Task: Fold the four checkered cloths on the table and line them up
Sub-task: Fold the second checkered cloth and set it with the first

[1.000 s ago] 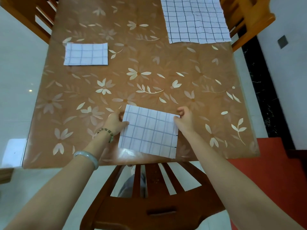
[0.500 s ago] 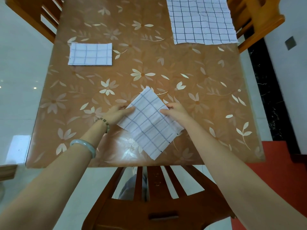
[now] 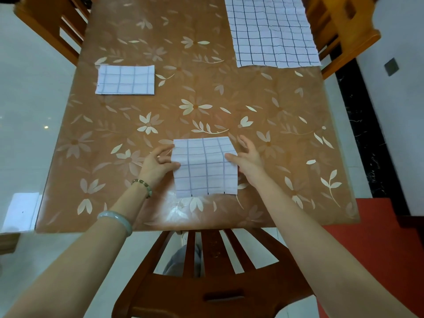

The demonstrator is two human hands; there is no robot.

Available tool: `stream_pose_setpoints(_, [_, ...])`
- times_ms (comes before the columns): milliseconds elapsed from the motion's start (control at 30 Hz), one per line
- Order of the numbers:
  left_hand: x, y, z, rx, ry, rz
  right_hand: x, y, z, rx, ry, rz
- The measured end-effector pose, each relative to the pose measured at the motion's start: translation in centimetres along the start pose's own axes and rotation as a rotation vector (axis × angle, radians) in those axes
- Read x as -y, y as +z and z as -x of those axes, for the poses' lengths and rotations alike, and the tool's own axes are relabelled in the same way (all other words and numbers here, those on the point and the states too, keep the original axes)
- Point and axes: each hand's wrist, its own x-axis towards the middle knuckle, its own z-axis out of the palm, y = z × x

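A folded white checkered cloth [image 3: 204,167] lies near the table's front edge, its far end arched up off the surface. My left hand [image 3: 158,165] pinches its left edge between thumb and fingers. My right hand [image 3: 249,158] touches its right edge with the thumb, the other fingers spread apart. A second folded checkered cloth [image 3: 125,79] lies flat at the far left. Unfolded checkered cloth [image 3: 273,31] is spread at the far right and runs past the top of the view.
The brown table [image 3: 275,134] carries a pale flower print under a glossy cover. One wooden chair [image 3: 206,271] stands just in front of me, with others at the far left [image 3: 57,24] and far right [image 3: 344,31]. A red floor patch [image 3: 378,237] lies at right.
The folded cloth has been turned from a landscape lie, through a diagonal, into a portrait lie and shifted slightly away from me. Both hands moved with it.
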Motion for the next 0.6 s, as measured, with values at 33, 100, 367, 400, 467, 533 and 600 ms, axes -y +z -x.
stream_pose_setpoints(33, [-0.3,0.0,0.3,-0.013,0.033,-0.034,0.0,0.0,0.2,0.016,-0.029,0.025])
stream_pose_setpoints(100, [-0.7,0.0,0.7,-0.039,0.103,-0.141,0.1,0.2,0.6,0.033,-0.082,0.134])
stream_pose_setpoints(367, [-2.4,0.1,2.1,-0.119,0.265,-0.51,1.1,0.8,1.4,-0.087,-0.27,0.437])
stream_pose_setpoints(400, [-2.5,-0.1,2.3,-0.134,0.272,-0.529,1.3,0.8,1.5,-0.077,-0.271,0.453])
stream_pose_setpoints(467, [-2.7,-0.6,2.8,-0.151,0.261,-0.48,2.0,0.7,2.0,-0.041,-0.271,0.436])
stream_pose_setpoints(533, [-3.0,-1.2,3.5,-0.13,0.221,-0.344,2.3,0.7,2.4,0.012,-0.247,0.386])
stream_pose_setpoints(600, [-3.1,-1.6,4.4,-0.113,0.187,-0.237,2.5,0.8,3.0,0.038,-0.239,0.327])
